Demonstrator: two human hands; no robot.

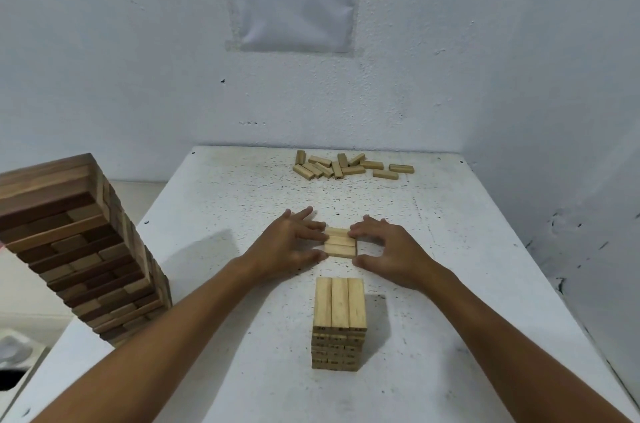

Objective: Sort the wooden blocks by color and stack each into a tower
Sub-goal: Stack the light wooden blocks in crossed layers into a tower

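Hands [289, 242] [391, 249] squeezing three pale blocks [340, 242], tower [339, 322] nearer

Three pale blocks [340, 242] lie flat, side by side, mid-table. Nearer stands a short pale tower [339, 322], three blocks across its top (dark marks on the end faces, unreadable). A loose pale pile [346, 166] lies at the far edge. A tall, mixed-brown tower [79, 249] stands left.
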